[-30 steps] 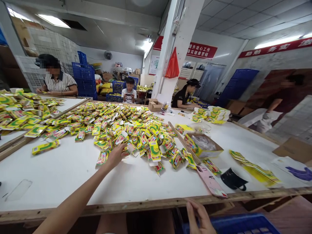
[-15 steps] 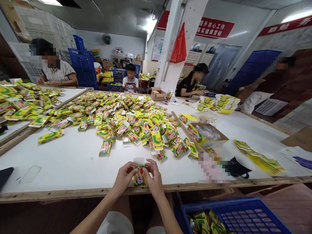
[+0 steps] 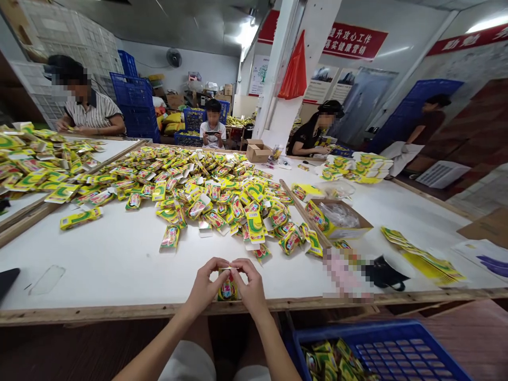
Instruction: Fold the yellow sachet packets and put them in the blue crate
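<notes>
Close to the table's front edge, a small yellow, green and red printed box (image 3: 227, 290) stands between my two hands. My left hand (image 3: 207, 280) grips its left side, with the fingertips curled over the top. My right hand (image 3: 248, 281) mirrors it on the right side, and the thumbs press near the upper edge. The fingers of both hands meet over the box's top flap, mostly hiding it. Beyond my hands spreads a large heap of similar small boxes (image 3: 214, 193), several with white flaps sticking out.
A wooden strip (image 3: 304, 211) divides the white table (image 3: 119, 264). To the right are an open carton (image 3: 345, 219), a black cup-like item (image 3: 384, 272) and flat yellow cartons (image 3: 420, 256). Below sits a blue crate (image 3: 397, 344) holding small boxes. Co-workers sit across the table.
My fingers have come together over the box's top, and the white flap that stood up has folded down under them. At the far right, a person has shifted back.
</notes>
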Demonstrator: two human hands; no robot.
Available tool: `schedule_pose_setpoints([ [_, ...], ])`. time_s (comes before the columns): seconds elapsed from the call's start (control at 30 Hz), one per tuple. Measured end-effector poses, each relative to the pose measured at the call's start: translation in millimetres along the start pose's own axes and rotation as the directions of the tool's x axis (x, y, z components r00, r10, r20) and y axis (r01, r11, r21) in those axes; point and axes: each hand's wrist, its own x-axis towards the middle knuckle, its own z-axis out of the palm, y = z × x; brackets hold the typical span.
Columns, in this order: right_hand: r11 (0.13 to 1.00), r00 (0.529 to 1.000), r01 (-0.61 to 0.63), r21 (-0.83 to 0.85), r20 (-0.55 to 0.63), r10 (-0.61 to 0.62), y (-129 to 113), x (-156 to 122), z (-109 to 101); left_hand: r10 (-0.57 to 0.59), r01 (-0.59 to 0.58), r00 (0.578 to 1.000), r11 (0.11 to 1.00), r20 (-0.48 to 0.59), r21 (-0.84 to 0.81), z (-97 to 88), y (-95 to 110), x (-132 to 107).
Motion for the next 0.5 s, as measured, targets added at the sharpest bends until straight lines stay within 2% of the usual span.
schedule_pose_setpoints([
  [0.1,1.000,0.998,0.016,0.002,-0.055,-0.015,-2,-4,3,0.008,-0.007,1.000,1.000,-0.016,0.018,-0.3,6,-2],
  [0.2,1.000,0.994,0.012,-0.006,-0.111,-0.012,-1,-4,7,-0.048,0.048,0.997,0.999,-0.054,-0.001,3.2,9,-2],
  [0.37,0.999,0.993,-0.019,-0.035,-0.113,0.015,0,4,5,-0.089,0.089,0.986,0.996,-0.143,-0.009,9.8,7,5],
  [0.5,0.999,0.994,-0.036,-0.022,-0.101,0.034,6,2,1,-0.082,0.082,0.990,0.997,-0.117,-0.013,10.5,2,5],
])
